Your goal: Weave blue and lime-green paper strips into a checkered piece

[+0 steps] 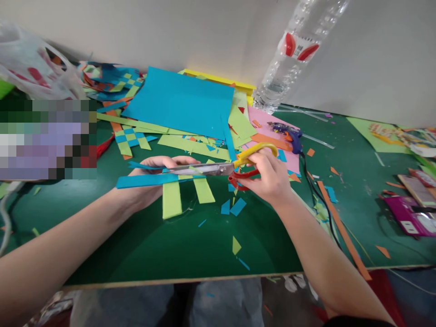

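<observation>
My right hand [270,175] is closed around the yellow and red handles of a pair of scissors [218,169]. The metal blades point left and lie across a woven piece of blue and light green paper strips [173,200]. My left hand [148,193] holds that woven paper from behind, its fingers partly hidden by the strips and blades. One blue strip end sticks out left past my wrist, and two green ends hang down. Small blue paper scraps [237,207] lie on the table below the scissors.
A blue sheet [184,102] lies on paper strips at the back. Beside it stands a plastic bottle [289,54]. A glue gun [289,135] with a black cord rests on pink paper. At right is a purple box [410,215]; a plastic bag [37,68] sits at left on the green table [143,254].
</observation>
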Demonstrator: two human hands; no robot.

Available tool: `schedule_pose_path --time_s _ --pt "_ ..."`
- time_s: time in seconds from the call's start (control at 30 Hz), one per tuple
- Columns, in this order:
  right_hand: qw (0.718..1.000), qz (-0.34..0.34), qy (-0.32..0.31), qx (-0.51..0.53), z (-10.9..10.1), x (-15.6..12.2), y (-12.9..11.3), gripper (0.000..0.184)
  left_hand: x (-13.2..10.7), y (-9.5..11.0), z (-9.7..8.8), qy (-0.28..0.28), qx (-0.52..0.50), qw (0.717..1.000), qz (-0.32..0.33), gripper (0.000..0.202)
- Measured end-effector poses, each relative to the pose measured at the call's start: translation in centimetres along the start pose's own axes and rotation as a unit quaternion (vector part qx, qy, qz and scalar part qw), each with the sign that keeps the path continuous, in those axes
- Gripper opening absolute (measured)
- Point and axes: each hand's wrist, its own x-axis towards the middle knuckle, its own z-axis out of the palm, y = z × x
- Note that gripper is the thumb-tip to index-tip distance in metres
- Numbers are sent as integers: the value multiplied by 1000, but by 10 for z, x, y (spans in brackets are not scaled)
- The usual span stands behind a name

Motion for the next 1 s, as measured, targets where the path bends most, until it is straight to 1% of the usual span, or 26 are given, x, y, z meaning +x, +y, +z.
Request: schedule_pose_path --time_s 0.07,0.13,0.23,0.3,0.37,0.43,0.5,0.57,0.7,0.8,0.87,1.0 --pt "999 26 21 6 2 -1 1 29 0 -1 -1 0 -1 1000 3 7" --pt "998 59 28 -3 4 -3 2 30 -1 -2 -2 -7 2 1000 11 10" --pt "991 128 11 -30 5 -6 2 29 -2 -1 -3 -6 -6 1000 15 5" --pt "982 182 -6 -42 6 -8 4 27 -2 0 -2 7 -7 1000 8 8" --pt "970 234 -26 -62 7 -8 6 28 -2 2 1 32 1 999 -2 11" --pt "954 281 -54 -88 8 -7 8 28 0 4 4 71 5 997 -18 11" --pt "938 320 -89 -104 9 -7 9 29 1 6 7 111 -1 993 -37 11" --pt "923 349 -132 -97 9 -7 11 33 1 7 9 147 -1 988 -48 16" --pt "898 381 -206 -74 9 -8 12 39 1 8 12 220 6 972 -78 27" --pt "887 388 -234 -82 9 -7 12 43 0 10 13 270 31 958 -91 36" --pt "884 387 -247 -95 9 -7 12 42 0 11 13 283 55 953 -98 40" --pt "882 365 -272 -125 9 -9 13 39 0 10 14 271 84 953 -105 43"
